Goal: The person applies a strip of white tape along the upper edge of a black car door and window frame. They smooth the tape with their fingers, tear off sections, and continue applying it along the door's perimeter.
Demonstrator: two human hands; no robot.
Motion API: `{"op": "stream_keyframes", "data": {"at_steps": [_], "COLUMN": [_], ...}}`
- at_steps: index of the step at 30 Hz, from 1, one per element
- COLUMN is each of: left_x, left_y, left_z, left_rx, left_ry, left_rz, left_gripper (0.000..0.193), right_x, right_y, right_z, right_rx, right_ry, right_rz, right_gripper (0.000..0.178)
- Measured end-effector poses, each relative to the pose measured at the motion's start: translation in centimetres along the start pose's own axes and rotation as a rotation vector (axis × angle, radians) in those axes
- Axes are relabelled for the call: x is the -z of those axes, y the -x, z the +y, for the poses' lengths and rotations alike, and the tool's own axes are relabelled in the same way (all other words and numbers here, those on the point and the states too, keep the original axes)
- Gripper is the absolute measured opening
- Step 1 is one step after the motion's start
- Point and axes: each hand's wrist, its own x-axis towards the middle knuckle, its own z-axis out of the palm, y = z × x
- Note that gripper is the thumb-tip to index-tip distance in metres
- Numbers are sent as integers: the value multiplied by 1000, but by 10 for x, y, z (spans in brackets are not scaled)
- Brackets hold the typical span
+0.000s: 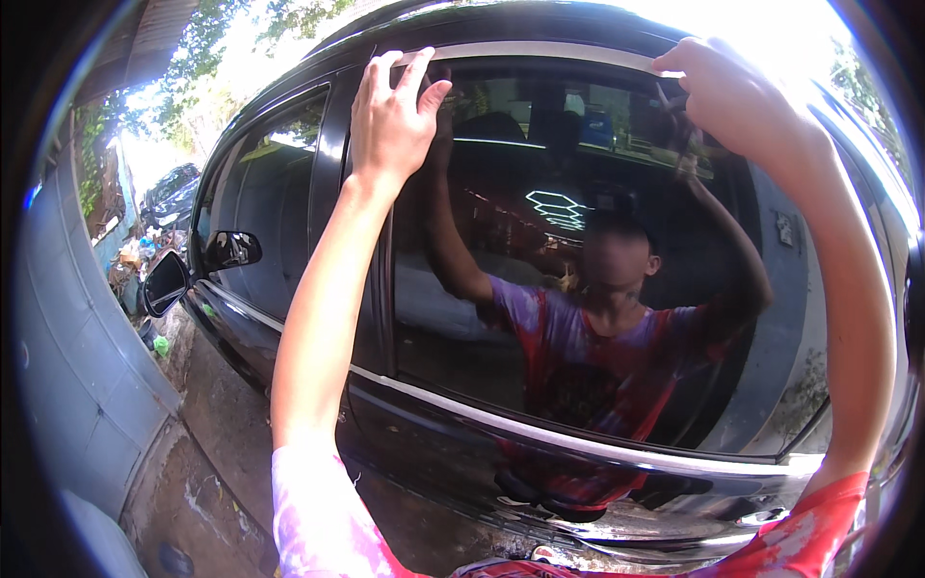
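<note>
A long silver trim strip [549, 53] runs along the upper edge of a dark car's side window [462, 337]. My left hand [393, 130] is raised at the strip's left part, fingers spread and tips against the top of the door frame. At the strip's right end is my right hand [727, 101], its fingers curled in and the forefinger and thumb side meeting the strip. Part of that grip is hidden behind the hand. Both arms and my tie-dyed shirt are mirrored in the dark glass.
The black car [424, 453] fills most of the view, with its side mirror [166, 283] sticking out at the left. A second silver strip [540, 431] lies below the window. Left of the car stand a grey metal panel [82, 328] and heaped clutter [135, 255], beside a stained concrete floor [207, 491].
</note>
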Motion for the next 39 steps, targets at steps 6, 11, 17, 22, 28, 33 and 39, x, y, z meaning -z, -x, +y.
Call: {"op": "stream_keyframes", "data": {"at_steps": [6,11,17,22,28,33,39], "left_x": [-5,-5,-15,-11,-15,-21,-19], "left_y": [-2,-2,1,-4,-18,-26,-42], "left_z": [23,15,11,13,41,83,125], "left_rx": [-38,0,-38,-61,4,-1,-31], "left_ry": [46,131,121,96,164,122,222], "left_rz": [33,28,108,97,160,241,269], "left_gripper": [46,42,41,42,40,38,31], "right_x": [-2,27,-5,-10,39,11,44], "right_y": [-1,-13,-12,-16,-37,-24,-23], "right_z": [6,-27,28,29,-24,26,8], "right_rx": [-34,-432,-55,30,-421,-109,-290], "right_ry": [-183,-212,-179,-239,-158,-202,-137], "right_rz": [-12,-188,-90,-65,-433,-243,-440], "right_gripper": [46,45,43,39,35,31,50]}}
